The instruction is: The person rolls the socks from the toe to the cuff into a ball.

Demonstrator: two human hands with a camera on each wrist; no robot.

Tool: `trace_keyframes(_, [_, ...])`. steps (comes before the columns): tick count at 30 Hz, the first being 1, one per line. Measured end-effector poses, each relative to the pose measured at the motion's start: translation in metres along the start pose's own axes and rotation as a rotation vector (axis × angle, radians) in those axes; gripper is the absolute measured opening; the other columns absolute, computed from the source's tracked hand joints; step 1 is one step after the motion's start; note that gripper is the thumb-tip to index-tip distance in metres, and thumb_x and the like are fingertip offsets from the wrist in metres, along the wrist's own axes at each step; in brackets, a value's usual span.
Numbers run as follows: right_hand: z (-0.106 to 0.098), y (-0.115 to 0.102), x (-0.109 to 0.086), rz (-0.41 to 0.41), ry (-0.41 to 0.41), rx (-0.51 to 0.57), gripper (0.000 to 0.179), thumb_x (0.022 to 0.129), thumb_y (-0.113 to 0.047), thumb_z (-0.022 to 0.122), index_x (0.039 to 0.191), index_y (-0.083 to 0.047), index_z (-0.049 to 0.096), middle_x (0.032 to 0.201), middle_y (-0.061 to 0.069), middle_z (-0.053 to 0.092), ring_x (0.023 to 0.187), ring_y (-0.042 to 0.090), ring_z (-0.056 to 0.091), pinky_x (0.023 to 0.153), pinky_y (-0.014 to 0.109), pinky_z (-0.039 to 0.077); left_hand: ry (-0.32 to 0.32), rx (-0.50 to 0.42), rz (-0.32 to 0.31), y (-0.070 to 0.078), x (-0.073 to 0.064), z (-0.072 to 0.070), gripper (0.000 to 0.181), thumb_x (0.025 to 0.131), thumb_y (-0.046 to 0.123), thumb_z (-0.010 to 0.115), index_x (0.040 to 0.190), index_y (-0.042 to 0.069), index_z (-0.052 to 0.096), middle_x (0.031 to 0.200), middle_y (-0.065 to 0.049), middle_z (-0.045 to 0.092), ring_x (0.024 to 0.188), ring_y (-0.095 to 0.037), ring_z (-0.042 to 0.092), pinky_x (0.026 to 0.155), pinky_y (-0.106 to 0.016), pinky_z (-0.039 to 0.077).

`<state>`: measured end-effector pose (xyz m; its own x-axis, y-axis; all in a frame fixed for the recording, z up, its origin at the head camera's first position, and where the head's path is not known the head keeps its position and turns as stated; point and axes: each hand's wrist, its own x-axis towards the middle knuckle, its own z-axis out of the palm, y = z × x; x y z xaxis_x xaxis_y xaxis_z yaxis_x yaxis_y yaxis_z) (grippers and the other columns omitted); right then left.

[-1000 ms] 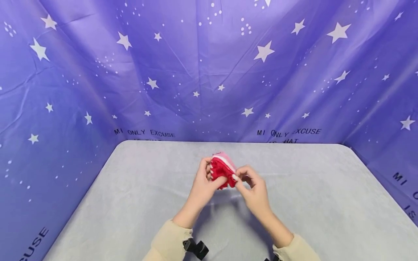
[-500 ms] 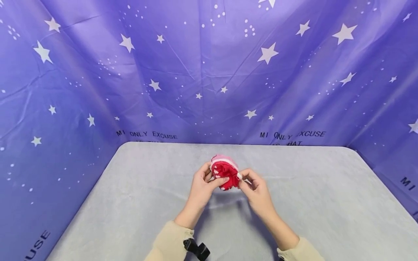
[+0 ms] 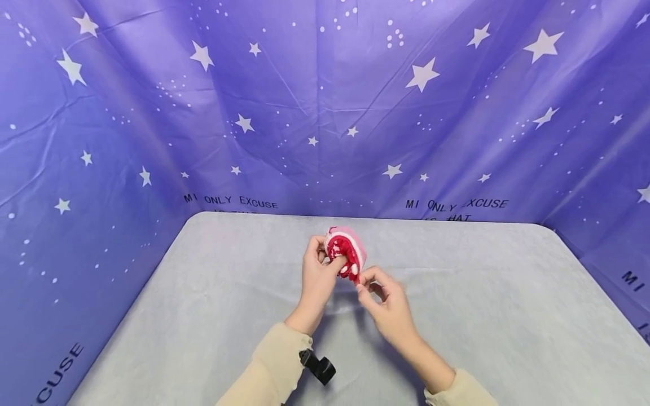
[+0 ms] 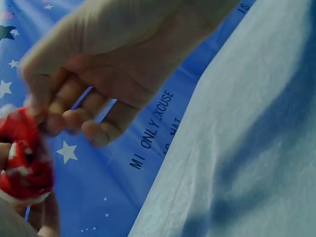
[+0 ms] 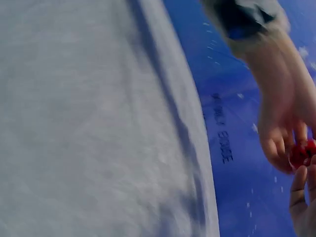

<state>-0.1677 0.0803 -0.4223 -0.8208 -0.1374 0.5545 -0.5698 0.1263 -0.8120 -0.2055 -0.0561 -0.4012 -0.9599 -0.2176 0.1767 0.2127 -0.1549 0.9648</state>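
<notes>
A small soft fabric bundle [image 3: 347,245], rolled up like a sock, is held between my two hands above the table. Its outside is pink with a white band, and its inside is red with white patches. My left hand [image 3: 318,276] grips its left side, thumb pressed into the red hollow and fingers behind. At the lower right edge, my right hand [image 3: 390,304] pinches a red bit between thumb and index finger. The left wrist view shows the red fabric [image 4: 29,160] close up beside the right hand's curled fingers. In the right wrist view the red fabric [image 5: 302,152] sits at the edge.
A grey cloth-covered table [image 3: 213,316] lies beneath both hands. Behind and along both sides hangs a purple curtain [image 3: 284,101] with white stars and lettering. A black wrist camera [image 3: 320,367] is strapped at my left sleeve.
The bundle has turned and shifted slightly up in the head view. My right hand has moved down along its edge, drawing a red bit outward, while my left thumb stays in the hollow.
</notes>
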Motion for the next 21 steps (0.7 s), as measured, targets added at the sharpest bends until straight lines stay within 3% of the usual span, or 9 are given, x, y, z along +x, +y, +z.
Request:
trace_keyframes(2, [0.001,0.000,0.001,0.024,0.014,-0.025,0.016,0.085,0.011,0.061,0.084,-0.004,0.061,0.078,0.007,0.061,0.074,0.004,0.055,0.067,0.022,0.052,-0.005,0.004,-0.008,0.001,0.001,0.001,0.030,0.077,-0.011,0.062,0.103,-0.002,0.050,0.092,0.002,0.057,0.089,-0.007,0.057,0.066,-0.016,0.050])
trace_keyframes(4, [-0.001,0.002,0.003,0.067,0.035,-0.040,0.015,0.085,0.010,0.061,0.084,-0.004,0.061,0.079,0.007,0.062,0.074,0.003,0.056,0.067,0.021,0.052,-0.056,0.006,-0.042,0.003,0.001,0.000,0.031,0.078,-0.010,0.062,0.105,-0.002,0.049,0.096,0.000,0.057,0.090,-0.006,0.058,0.068,-0.016,0.050])
trace_keyframes(10, [-0.016,0.007,0.013,0.252,0.116,0.048,0.007,0.089,0.011,0.055,0.090,0.006,0.060,0.081,-0.003,0.063,0.076,0.004,0.062,0.069,0.022,0.057,-0.369,0.065,-0.191,0.019,-0.004,-0.017,0.054,0.085,0.002,0.066,0.133,0.001,0.043,0.127,-0.019,0.061,0.107,-0.013,0.065,0.089,-0.024,0.054])
trace_keyframes(12, [-0.020,0.007,0.016,0.282,0.112,0.112,0.007,0.092,0.010,0.053,0.095,0.009,0.058,0.084,-0.006,0.064,0.078,0.005,0.064,0.071,0.024,0.059,-0.416,0.088,-0.212,0.022,-0.002,-0.022,0.061,0.085,0.004,0.068,0.140,0.003,0.043,0.131,-0.021,0.060,0.108,-0.016,0.066,0.091,-0.026,0.055])
trace_keyframes(14, [-0.021,0.007,0.017,0.304,0.091,0.186,0.010,0.093,0.009,0.052,0.101,0.013,0.057,0.087,-0.008,0.066,0.080,0.006,0.066,0.073,0.024,0.060,-0.414,0.094,-0.223,0.022,0.000,-0.025,0.062,0.085,0.004,0.070,0.142,0.004,0.045,0.130,-0.020,0.061,0.106,-0.014,0.066,0.091,-0.027,0.056])
trace_keyframes(17, [-0.023,0.008,0.015,0.334,0.025,0.281,0.017,0.095,0.006,0.055,0.109,0.016,0.055,0.092,-0.011,0.070,0.085,0.006,0.069,0.076,0.025,0.060,-0.354,0.082,-0.267,0.022,0.002,-0.026,0.062,0.085,0.007,0.073,0.142,0.004,0.048,0.128,-0.020,0.063,0.101,-0.013,0.067,0.088,-0.028,0.059])
trace_keyframes(21, [-0.021,0.010,0.013,0.421,-0.024,0.315,0.019,0.093,0.001,0.062,0.109,0.012,0.060,0.090,-0.011,0.072,0.084,0.007,0.070,0.077,0.026,0.061,-0.301,0.066,-0.309,0.020,0.002,-0.025,0.059,0.087,0.010,0.072,0.139,-0.001,0.048,0.128,-0.023,0.063,0.098,-0.013,0.068,0.086,-0.030,0.060])
